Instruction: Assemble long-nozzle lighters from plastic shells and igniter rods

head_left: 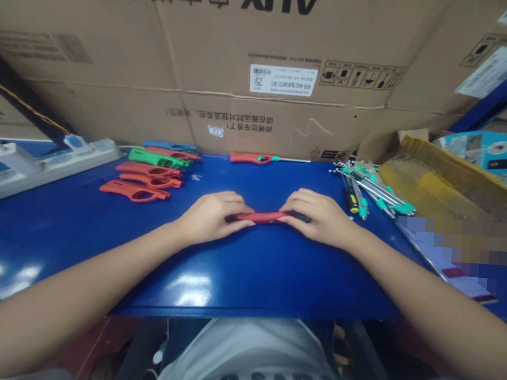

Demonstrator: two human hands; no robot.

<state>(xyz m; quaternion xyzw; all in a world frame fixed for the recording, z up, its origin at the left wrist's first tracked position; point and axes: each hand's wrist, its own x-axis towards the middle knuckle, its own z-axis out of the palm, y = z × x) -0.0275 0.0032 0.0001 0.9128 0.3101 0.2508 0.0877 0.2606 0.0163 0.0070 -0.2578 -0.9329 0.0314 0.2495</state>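
Both my hands rest on the blue table (pixel 248 270) and grip one red lighter-shaped tool (pixel 264 217) that lies flat between them. My left hand (pixel 210 216) is closed over its left end. My right hand (pixel 321 215) is closed over its right end, where a dark tip pokes out. The middle of the red body shows between my fingers.
Several red, green and blue handle shells (pixel 150 174) lie at the back left. One assembled red lighter (pixel 255 158) lies by the cardboard boxes (pixel 244 68). A pile of metal rods with teal ends (pixel 370 189) sits at the right. A white power strip (pixel 42 161) is far left.
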